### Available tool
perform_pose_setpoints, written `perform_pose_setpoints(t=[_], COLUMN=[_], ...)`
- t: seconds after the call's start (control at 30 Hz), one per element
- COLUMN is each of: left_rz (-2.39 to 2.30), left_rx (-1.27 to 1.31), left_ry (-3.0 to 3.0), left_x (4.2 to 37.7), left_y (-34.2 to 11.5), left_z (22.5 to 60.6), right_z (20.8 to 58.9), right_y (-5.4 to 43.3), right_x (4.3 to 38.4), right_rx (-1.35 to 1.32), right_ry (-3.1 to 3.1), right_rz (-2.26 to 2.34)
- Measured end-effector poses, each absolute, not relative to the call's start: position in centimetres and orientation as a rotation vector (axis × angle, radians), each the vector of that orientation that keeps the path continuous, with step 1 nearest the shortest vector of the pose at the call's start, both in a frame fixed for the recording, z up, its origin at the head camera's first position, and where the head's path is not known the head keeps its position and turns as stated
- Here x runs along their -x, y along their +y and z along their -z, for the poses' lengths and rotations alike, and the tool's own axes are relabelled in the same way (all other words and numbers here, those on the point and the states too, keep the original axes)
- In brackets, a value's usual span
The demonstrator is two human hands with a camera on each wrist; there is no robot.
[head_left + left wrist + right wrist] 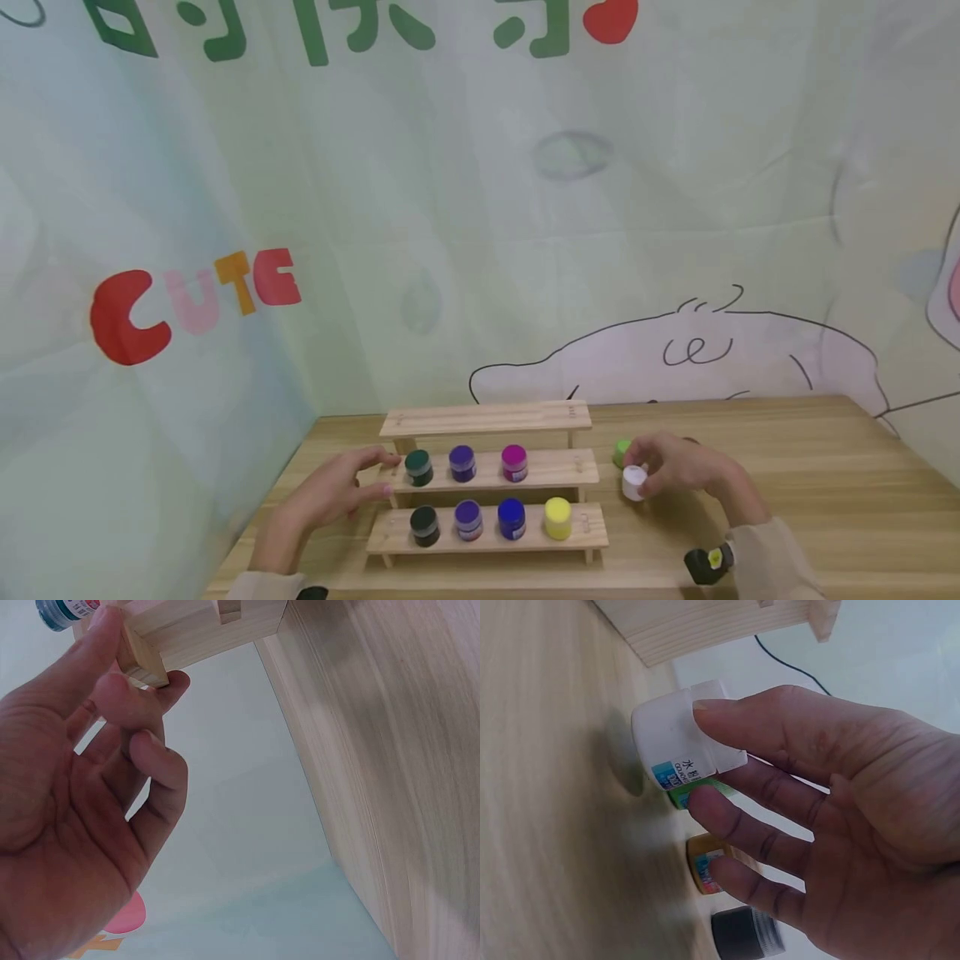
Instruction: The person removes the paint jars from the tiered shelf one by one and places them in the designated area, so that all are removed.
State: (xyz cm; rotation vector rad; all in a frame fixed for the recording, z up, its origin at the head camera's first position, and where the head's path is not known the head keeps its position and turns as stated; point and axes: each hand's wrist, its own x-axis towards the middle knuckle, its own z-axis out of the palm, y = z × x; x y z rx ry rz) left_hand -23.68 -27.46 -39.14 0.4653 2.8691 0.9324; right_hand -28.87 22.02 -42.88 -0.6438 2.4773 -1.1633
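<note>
My left hand (321,498) pinches the left end of the wooden stepped rack's middle shelf (487,482); in the left wrist view thumb and fingertips close around the board end (142,656). On that shelf stand a dark green paint jar (418,468), a purple one (462,463) and a magenta one (514,463). The lowest shelf holds black (424,527), purple (468,520), blue (512,519) and yellow (558,518) jars. Right of the rack, my right hand (678,462) pinches a white paint jar (667,735) by its lid, close over the table, its shadow beside it.
The rack's top shelf (487,419) rises at the back. Behind my right hand stands a green jar (622,453); in the right wrist view an ochre jar (705,862) and a black jar (739,934) are beyond it. A printed cloth (420,208) hangs behind the wooden table (825,483).
</note>
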Motion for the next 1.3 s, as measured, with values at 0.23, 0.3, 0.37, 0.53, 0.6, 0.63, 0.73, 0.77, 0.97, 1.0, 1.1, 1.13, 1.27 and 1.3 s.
perform_pose_setpoints(t=[0.23,0.3,0.37,0.53,0.6,0.63,0.73,0.77,0.97,1.0,1.1,1.13,1.27,1.3], left_rz=[-0.908,-0.906,-0.910,-0.941,-0.960,-0.969,-1.001,-1.009,-1.030,-1.034,-1.062,-1.071,-1.049,-1.031], left_rx=[-0.472,-0.468,-0.470,-0.485,-0.491,-0.494,-0.507,-0.513,-0.534,-0.539,-0.557,-0.563,-0.592,-0.597], left_ry=[2.885,2.890,2.891,2.875,2.862,2.857,2.837,2.831,2.814,2.810,2.797,2.792,2.824,2.839], left_x=[23.7,23.8,23.9,24.0,24.0,24.0,24.0,24.0,24.1,24.2,24.2,24.3,24.2,24.2], left_y=[-27.5,-27.5,-27.4,-27.4,-27.5,-27.5,-27.7,-27.8,-28.1,-28.1,-28.1,-28.1,-28.1,-28.1], left_z=[39.2,39.2,39.2,39.3,39.3,39.3,39.4,39.4,39.6,39.6,39.7,39.7,39.8,39.8], right_z=[43.5,43.6,43.6,42.9,42.5,42.2,41.1,40.7,38.5,38.2,37.3,37.2,37.4,37.7], right_y=[22.2,22.4,22.5,22.7,22.6,22.5,22.1,21.9,20.4,20.1,19.1,18.7,16.5,15.8], right_x=[29.1,29.2,29.2,29.1,29.0,28.9,28.6,28.5,27.5,27.4,27.0,26.8,26.7,26.7], right_rx=[0.687,0.723,0.737,0.733,0.737,0.745,0.801,0.821,0.878,0.885,0.913,0.931,0.972,0.991], right_ry=[2.436,2.432,2.432,2.432,2.436,2.440,2.481,2.495,2.608,2.625,2.660,2.666,2.645,2.628], right_rz=[1.147,1.141,1.141,1.158,1.170,1.174,1.173,1.174,1.157,1.154,1.169,1.182,1.291,1.326])
